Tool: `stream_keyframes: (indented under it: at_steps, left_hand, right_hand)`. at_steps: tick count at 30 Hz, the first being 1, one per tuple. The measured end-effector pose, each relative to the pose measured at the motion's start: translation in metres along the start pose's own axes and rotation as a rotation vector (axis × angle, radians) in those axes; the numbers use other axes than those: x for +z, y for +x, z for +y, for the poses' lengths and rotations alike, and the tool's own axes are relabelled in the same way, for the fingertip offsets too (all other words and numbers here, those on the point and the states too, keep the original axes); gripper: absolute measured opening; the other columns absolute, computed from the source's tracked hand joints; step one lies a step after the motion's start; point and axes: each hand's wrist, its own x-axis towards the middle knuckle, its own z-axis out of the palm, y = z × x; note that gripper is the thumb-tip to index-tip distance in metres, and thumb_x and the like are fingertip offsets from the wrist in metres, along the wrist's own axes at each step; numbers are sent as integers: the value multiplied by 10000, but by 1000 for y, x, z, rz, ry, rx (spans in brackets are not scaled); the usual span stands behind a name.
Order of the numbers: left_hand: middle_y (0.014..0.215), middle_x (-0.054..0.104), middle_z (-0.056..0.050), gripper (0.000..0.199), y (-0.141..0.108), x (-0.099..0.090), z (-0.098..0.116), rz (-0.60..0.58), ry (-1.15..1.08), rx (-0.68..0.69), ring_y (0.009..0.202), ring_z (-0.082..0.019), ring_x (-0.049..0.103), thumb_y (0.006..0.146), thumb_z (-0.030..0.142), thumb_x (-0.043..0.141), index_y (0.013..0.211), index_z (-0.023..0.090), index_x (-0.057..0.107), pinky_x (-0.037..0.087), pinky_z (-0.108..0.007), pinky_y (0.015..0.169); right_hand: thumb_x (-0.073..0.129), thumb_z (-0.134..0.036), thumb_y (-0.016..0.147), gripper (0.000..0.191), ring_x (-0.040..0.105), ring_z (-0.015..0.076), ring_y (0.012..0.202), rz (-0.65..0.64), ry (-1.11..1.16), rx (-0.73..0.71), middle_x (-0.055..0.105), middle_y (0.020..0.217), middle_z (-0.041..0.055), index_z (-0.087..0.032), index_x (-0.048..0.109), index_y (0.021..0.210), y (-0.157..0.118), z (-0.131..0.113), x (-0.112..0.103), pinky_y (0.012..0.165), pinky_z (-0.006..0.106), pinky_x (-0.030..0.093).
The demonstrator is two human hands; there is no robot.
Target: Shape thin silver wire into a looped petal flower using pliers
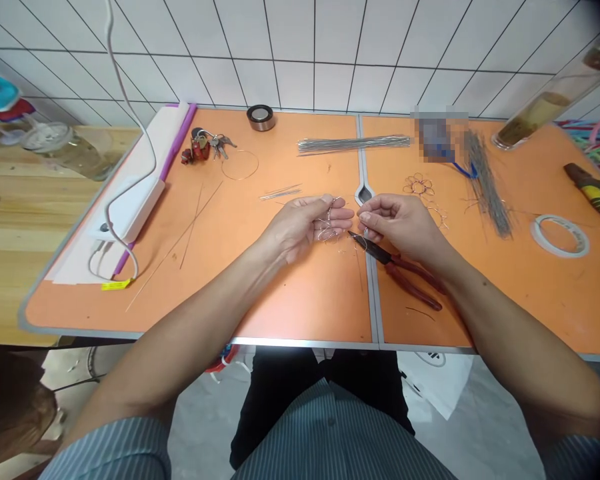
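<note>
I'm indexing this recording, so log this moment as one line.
left hand: holding bent wire | right hand: pinching, hold unclear | pliers: on table | wire bundle: near tiled wall

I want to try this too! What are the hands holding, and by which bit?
The left hand holds a bent wire piece near its top, under the thumb. The right hand seems to pinch thin wire; which part is unclear.
</note>
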Motion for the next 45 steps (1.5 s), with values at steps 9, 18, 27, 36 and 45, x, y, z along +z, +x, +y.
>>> stream_keyframes:
  at_steps: [9, 18, 27, 36, 45]
  left_hand:
    - [1090, 852, -170, 321, 0, -3, 2, -46, 19, 30, 940, -243, 841, 1016, 435, 778, 1124, 135, 744, 647, -347, 851]
    - [1070, 858, -174, 312, 1, -4, 1, -68, -3, 33, 926, -259, 847, 1006, 438, 788, 1060, 134, 742, 651, -412, 938]
    - [1061, 857, -167, 209, 1, -6, 2, -19, 45, 138, 898, -225, 842, 952, 278, 846, 1074, 120, 784, 653, -343, 861]
    - [1111, 847, -191, 342, 2, -7, 7, -49, -26, 108, 936, -248, 841, 1030, 456, 738, 1115, 125, 734, 651, -345, 828]
    - [1023, 861, -154, 167, 7, -14, 4, -11, 36, 201, 851, -223, 838, 956, 258, 785, 1064, 131, 779, 656, -328, 797]
  right_hand:
    - [937, -556, 856, 394, 693, 138, 634, 9, 60, -6, 789, 824, 52, -202, 765, 878, 2, 2, -4, 614, 277, 620]
    - [944, -637, 809, 472, 703, 134, 660, 34, 125, -16, 788, 842, 55, -198, 776, 854, 7, 11, -9, 643, 266, 635]
    - [959, -633, 792, 486, 711, 132, 672, 13, 148, 27, 789, 845, 52, -199, 769, 901, 5, 8, -5, 628, 249, 631]
    - [975, -563, 809, 436, 734, 126, 683, 5, 214, 43, 780, 836, 51, -190, 766, 893, 5, 13, -2, 646, 224, 657]
    - [1007, -595, 753, 481, 781, 149, 742, -43, 211, 77, 802, 869, 67, -198, 764, 872, 4, 13, 4, 682, 236, 688]
